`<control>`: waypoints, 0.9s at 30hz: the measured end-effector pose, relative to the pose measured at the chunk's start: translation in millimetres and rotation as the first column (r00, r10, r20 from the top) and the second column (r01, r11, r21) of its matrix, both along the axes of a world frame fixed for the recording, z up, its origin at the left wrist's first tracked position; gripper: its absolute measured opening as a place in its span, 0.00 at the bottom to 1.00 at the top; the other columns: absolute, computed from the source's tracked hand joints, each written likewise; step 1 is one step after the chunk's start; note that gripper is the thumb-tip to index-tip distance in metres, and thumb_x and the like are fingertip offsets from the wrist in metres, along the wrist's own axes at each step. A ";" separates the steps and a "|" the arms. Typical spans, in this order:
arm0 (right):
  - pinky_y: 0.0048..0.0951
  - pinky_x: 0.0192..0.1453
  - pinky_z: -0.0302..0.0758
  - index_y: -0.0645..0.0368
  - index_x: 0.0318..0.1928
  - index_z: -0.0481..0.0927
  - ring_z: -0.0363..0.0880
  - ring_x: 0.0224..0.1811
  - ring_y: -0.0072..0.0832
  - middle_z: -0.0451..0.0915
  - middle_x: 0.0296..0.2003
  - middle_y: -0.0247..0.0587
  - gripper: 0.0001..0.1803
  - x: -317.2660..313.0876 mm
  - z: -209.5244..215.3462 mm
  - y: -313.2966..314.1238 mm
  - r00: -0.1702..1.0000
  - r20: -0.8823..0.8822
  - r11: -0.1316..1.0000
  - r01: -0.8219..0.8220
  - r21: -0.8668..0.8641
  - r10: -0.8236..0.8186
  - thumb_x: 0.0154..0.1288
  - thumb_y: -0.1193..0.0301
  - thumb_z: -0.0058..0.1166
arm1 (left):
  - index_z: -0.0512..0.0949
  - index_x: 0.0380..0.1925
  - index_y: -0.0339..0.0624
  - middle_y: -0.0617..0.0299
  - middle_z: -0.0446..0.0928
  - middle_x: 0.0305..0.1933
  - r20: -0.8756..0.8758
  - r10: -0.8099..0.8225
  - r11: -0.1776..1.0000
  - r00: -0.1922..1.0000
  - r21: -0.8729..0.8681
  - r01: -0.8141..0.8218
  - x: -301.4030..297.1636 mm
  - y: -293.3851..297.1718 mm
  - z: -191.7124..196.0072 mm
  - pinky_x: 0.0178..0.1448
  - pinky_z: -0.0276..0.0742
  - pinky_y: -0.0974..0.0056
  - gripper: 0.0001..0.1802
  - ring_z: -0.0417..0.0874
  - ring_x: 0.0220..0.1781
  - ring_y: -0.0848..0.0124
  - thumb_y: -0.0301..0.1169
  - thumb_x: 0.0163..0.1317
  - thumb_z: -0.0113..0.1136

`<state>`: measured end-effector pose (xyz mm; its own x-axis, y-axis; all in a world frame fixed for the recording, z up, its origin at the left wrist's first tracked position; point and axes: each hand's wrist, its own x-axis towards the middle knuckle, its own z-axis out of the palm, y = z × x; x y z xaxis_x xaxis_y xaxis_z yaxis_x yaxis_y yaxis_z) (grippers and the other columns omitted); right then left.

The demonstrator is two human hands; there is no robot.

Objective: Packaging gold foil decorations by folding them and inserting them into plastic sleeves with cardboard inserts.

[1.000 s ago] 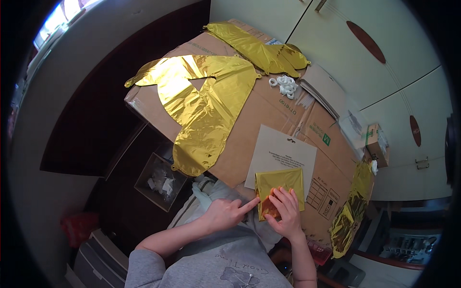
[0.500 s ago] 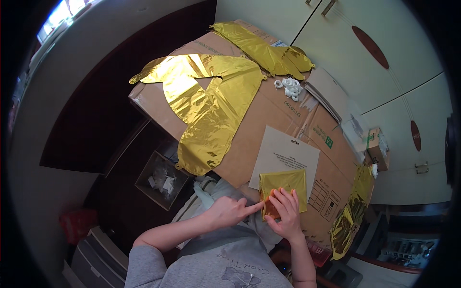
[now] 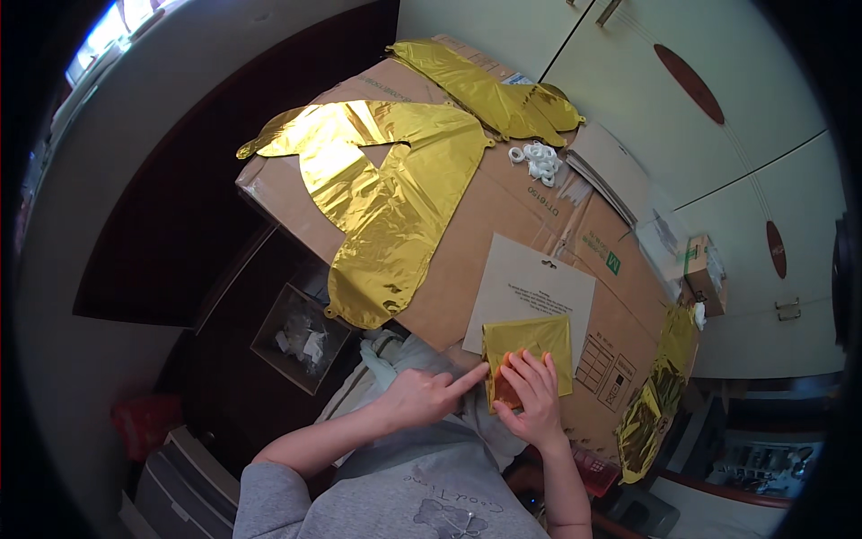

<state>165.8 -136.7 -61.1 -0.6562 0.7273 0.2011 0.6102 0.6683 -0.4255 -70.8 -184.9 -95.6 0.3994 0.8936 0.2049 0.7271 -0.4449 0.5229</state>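
Observation:
A gold foil balloon, folded to a flat square, lies on a grey-brown card at the near edge of the cardboard. My right hand rests flat on its lower part, fingers stretched out and slightly apart. From the left comes my left hand, its index finger straight and the tip at the foil's left edge; the other fingers are curled, and nothing shows in them. A larger gold foil balloon is spread flat to the far left. Behind it lies another gold foil balloon.
Cardboard covers the work surface. White ribbon rolls sit near a stack of cards. More gold foil hangs at the right edge, by a small carton. An open box with clear plastic stands lower left.
My left index finger has shifted slightly upward along the foil's left edge. The right hand stays on the foil. The whole view has moved a little.

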 end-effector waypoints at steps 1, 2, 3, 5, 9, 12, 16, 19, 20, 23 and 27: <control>0.58 0.74 0.51 0.55 0.58 0.76 0.67 0.67 0.47 0.74 0.61 0.45 0.30 -0.2 0.1 0.1 1.000 0.000 1.000 -0.002 -0.001 0.002 0.54 0.60 0.64 | 0.67 0.68 0.59 0.63 0.75 0.21 0.025 0.037 0.999 0.999 0.010 -0.037 1.2 -1.7 -5.8 0.19 0.75 0.61 0.39 0.81 0.18 0.66 0.34 0.52 0.61; 0.58 0.74 0.51 0.55 0.58 0.76 0.67 0.67 0.47 0.74 0.61 0.45 0.30 -0.1 0.2 0.2 1.000 -0.001 1.000 -0.004 -0.003 0.004 0.54 0.60 0.64 | 0.67 0.68 0.59 0.64 0.74 0.21 0.050 0.073 0.997 0.996 0.019 -0.074 1.6 -2.7 -9.0 0.19 0.75 0.62 0.38 0.80 0.18 0.66 0.34 0.52 0.61; 0.58 0.74 0.51 0.55 0.58 0.76 0.67 0.68 0.47 0.74 0.61 0.45 0.30 0.0 0.0 0.3 1.000 0.000 1.000 -0.003 -0.003 0.003 0.54 0.60 0.64 | 0.67 0.68 0.59 0.64 0.74 0.21 0.032 0.042 0.999 0.999 0.031 -0.043 0.2 -2.5 -7.9 0.20 0.75 0.62 0.38 0.80 0.18 0.66 0.34 0.52 0.61; 0.58 0.75 0.51 0.55 0.58 0.76 0.67 0.68 0.47 0.74 0.61 0.45 0.30 0.1 -0.6 0.3 1.000 0.002 1.000 -0.002 -0.004 0.002 0.54 0.60 0.64 | 0.67 0.68 0.59 0.64 0.73 0.21 -0.005 -0.019 0.998 1.000 0.052 0.019 -2.6 -1.4 -4.5 0.20 0.75 0.62 0.38 0.80 0.18 0.66 0.34 0.52 0.61; 0.59 0.75 0.51 0.55 0.59 0.76 0.67 0.68 0.47 0.73 0.61 0.45 0.31 -0.7 1.6 -0.9 1.000 0.006 1.000 -0.004 0.003 0.004 0.55 0.59 0.64 | 0.67 0.68 0.59 0.64 0.73 0.22 -0.022 -0.051 0.997 0.998 0.055 0.052 -1.9 -0.6 -3.5 0.21 0.76 0.62 0.39 0.80 0.19 0.66 0.35 0.52 0.62; 0.59 0.75 0.50 0.54 0.60 0.75 0.66 0.68 0.45 0.72 0.62 0.43 0.32 -1.0 2.9 -1.3 1.000 0.008 1.000 -0.008 0.004 0.008 0.55 0.59 0.65 | 0.66 0.69 0.61 0.64 0.74 0.22 -0.031 -0.068 0.997 0.997 0.033 0.069 -1.6 0.9 0.0 0.22 0.76 0.61 0.40 0.80 0.19 0.66 0.35 0.51 0.62; 0.59 0.75 0.50 0.54 0.60 0.76 0.66 0.68 0.45 0.73 0.62 0.43 0.32 -0.3 0.4 -0.9 1.000 0.004 1.000 -0.008 0.002 0.008 0.55 0.59 0.65 | 0.66 0.69 0.63 0.63 0.74 0.22 -0.038 -0.090 0.995 0.995 0.032 0.091 -0.1 4.6 -2.9 0.22 0.76 0.60 0.40 0.81 0.20 0.65 0.34 0.51 0.62; 0.59 0.75 0.50 0.54 0.60 0.76 0.66 0.68 0.45 0.73 0.62 0.43 0.31 -0.4 -0.1 -0.8 1.000 -0.003 1.000 -0.007 0.002 0.007 0.55 0.58 0.65 | 0.66 0.69 0.64 0.63 0.75 0.22 -0.047 -0.093 0.996 0.995 -0.014 0.093 1.1 6.0 -5.6 0.22 0.77 0.59 0.39 0.82 0.20 0.64 0.34 0.52 0.61; 0.59 0.75 0.50 0.54 0.59 0.76 0.67 0.68 0.45 0.73 0.62 0.43 0.31 -0.3 -0.2 -0.8 1.000 -0.005 1.000 -0.006 0.002 0.006 0.55 0.58 0.65 | 0.67 0.68 0.64 0.62 0.75 0.22 -0.053 -0.094 0.995 0.994 -0.035 0.093 1.5 6.6 -5.8 0.22 0.77 0.58 0.38 0.82 0.20 0.63 0.34 0.53 0.60; 0.58 0.75 0.50 0.54 0.59 0.76 0.67 0.67 0.45 0.73 0.62 0.43 0.31 -0.1 -1.5 -0.9 1.000 -0.002 1.000 -0.003 0.011 0.003 0.55 0.58 0.64 | 0.69 0.67 0.64 0.60 0.77 0.22 -0.033 -0.086 0.987 0.996 -0.142 0.080 2.2 9.1 1.7 0.22 0.76 0.57 0.35 0.82 0.20 0.62 0.34 0.55 0.59; 0.58 0.75 0.50 0.53 0.59 0.77 0.67 0.67 0.45 0.73 0.62 0.43 0.31 -0.5 -1.3 -0.3 1.000 0.005 1.000 -0.006 0.005 0.006 0.55 0.58 0.64 | 0.70 0.66 0.65 0.59 0.78 0.22 -0.050 -0.051 0.980 0.997 -0.193 0.041 6.3 11.4 6.2 0.23 0.76 0.56 0.33 0.83 0.20 0.61 0.35 0.57 0.58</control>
